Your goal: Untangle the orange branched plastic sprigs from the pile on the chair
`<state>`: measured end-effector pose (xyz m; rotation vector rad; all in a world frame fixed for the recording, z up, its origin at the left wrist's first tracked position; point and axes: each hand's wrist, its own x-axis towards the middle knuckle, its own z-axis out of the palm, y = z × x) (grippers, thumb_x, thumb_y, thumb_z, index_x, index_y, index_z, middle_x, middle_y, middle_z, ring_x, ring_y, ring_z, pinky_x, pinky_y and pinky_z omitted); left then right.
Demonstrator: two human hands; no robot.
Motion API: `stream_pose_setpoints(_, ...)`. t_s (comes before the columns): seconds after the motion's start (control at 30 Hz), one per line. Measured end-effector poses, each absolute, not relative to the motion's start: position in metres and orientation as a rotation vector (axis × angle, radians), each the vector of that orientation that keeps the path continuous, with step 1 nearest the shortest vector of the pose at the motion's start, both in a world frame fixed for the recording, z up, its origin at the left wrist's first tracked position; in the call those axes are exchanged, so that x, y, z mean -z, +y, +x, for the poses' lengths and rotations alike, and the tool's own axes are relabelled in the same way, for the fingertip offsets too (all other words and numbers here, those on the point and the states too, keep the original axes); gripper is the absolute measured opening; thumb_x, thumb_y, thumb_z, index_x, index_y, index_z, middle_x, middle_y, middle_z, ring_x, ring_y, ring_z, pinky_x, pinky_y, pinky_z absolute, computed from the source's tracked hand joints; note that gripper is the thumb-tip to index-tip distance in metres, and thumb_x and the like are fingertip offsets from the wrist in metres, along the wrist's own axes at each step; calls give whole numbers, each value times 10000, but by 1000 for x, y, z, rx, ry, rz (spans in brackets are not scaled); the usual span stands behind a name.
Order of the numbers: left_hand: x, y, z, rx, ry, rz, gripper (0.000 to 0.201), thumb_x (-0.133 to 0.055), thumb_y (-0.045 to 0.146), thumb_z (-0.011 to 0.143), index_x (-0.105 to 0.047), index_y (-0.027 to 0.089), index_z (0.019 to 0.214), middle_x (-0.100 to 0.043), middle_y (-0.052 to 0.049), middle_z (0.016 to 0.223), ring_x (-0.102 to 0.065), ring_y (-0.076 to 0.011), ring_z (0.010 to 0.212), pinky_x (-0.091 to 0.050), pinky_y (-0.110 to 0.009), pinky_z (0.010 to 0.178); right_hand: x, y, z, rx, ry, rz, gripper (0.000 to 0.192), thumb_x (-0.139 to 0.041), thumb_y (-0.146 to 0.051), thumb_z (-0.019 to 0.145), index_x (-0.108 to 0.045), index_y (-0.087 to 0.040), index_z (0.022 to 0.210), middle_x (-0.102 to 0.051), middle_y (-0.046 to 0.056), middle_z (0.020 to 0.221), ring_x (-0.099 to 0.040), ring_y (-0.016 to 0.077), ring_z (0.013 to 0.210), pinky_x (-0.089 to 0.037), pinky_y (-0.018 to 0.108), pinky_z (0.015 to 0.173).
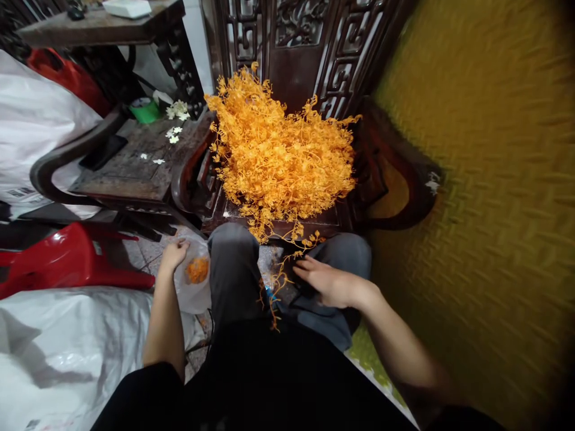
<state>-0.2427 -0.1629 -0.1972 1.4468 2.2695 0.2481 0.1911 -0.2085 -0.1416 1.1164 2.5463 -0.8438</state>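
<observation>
A large heap of orange artificial stems [283, 155] with small curly tips lies on the seat of a dark carved wooden chair [296, 78]. One loose strand [281, 278] trails off the front of the heap and hangs between my knees. To the left of my knee, my left hand [174, 256] pinches the rim of a clear plastic bag [194, 296]. Small orange pieces [197, 270] lie inside this bag. My right hand [331, 284] is over my right thigh, fingers stretched out beside the loose strand; no object shows in it.
Left of the heap, a second wooden chair [130, 161] bears a green tape roll [144, 110], a dark phone-like slab [104, 152] and pale scraps [174, 134]. A red plastic stool [67, 257] and a white sack [67, 359] stand left. A yellow woven-textured surface [485, 179] rises right.
</observation>
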Motion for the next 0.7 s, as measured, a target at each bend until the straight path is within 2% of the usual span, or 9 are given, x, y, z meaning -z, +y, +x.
stream_pose_setpoints(0.1, 162, -145, -231, -346, 2234, 1538, 340, -601, 317, 1022, -735, 99, 1247, -776, -173, 1214, -720, -309, 1185, -526, -436, 1097, 159, -173, 177, 664, 2518, 1343, 545, -636, -68, 888, -621, -66, 1433, -577, 262, 1499, -565, 351, 1412, -474, 478, 1183)
stream_pose_setpoints(0.17, 131, -138, -208, -473, 2162, 1660, 380, -591, 390, 1018, -732, 174, 1296, -797, -106, 1233, -730, -262, 1192, -510, -341, 1104, 169, -147, 156, 555, 2514, 1477, 454, -588, -221, 1007, -599, -29, 1418, -597, 286, 1441, -554, 387, 1399, -468, 562, 1160)
stream_pose_setpoints(0.2, 115, -136, -194, -546, 2088, 1740, 386, -583, 425, 1019, -731, 207, 1302, -812, -68, 1201, -750, -228, 1139, -523, -299, 1073, 174, -136, 145, 532, 2503, 1493, 442, -631, -272, 1006, -617, -36, 1380, -632, 260, 1394, -581, 368, 1366, -472, 565, 1155)
stream_pose_setpoints(0.27, 84, -135, -164, -742, 1884, 1944, 378, -602, 438, 1005, -757, 198, 1253, -827, -61, 1140, -772, -216, 1022, -563, -288, 993, 179, -122, 130, 535, 2477, 1485, 371, -690, -346, 995, -672, -91, 1264, -706, 154, 1250, -677, 275, 1204, -546, 508, 1072)
stream_pose_setpoints(0.33, 59, -136, -138, -822, 1755, 2050, 366, -606, 427, 1007, -762, 189, 1237, -832, -58, 1105, -780, -206, 950, -587, -285, 940, 173, -117, 126, 562, 2491, 1480, 249, -658, -325, 1016, -711, -110, 1129, -743, 104, 1101, -721, 210, 1023, -581, 403, 947)
stream_pose_setpoints(0.4, 40, -139, -119, -802, 1607, 2170, 369, -600, 428, 1019, -753, 188, 1254, -830, -59, 1118, -786, -212, 969, -595, -299, 945, 150, -115, 133, 580, 2560, 1513, 241, -547, -268, 1057, -730, -114, 1031, -761, 124, 1010, -724, 199, 923, -538, 328, 850)
stream_pose_setpoints(0.5, 20, -139, -99, -642, 1310, 2406, 459, -631, 478, 1009, -701, 189, 1358, -773, -82, 1324, -744, -257, 1199, -558, -361, 1090, 88, -113, 157, 599, 2722, 1562, 343, -464, -331, 1088, -729, -150, 967, -766, 96, 944, -684, 166, 829, -441, 277, 760)
stream_pose_setpoints(0.6, 1, -128, -81, -601, 1093, 2543, 664, -687, 576, 958, -597, 179, 1483, -662, -114, 1507, -640, -295, 1386, -479, -416, 1213, 18, -109, 182, 807, 3068, 1556, 358, -541, -371, 1052, -718, -135, 849, -637, 7, 670, -512, 108, 609, -332, 268, 622)
stream_pose_setpoints(0.7, -20, -107, -64, -877, 1056, 2531, 814, -731, 625, 909, -484, 210, 1564, -563, -127, 1607, -576, -320, 1456, -453, -455, 1241, -34, -104, 196, 1143, 3475, 1528, 312, -638, -402, 1009, -729, -138, 868, -521, -48, 602, -398, 72, 552, -278, 261, 557)
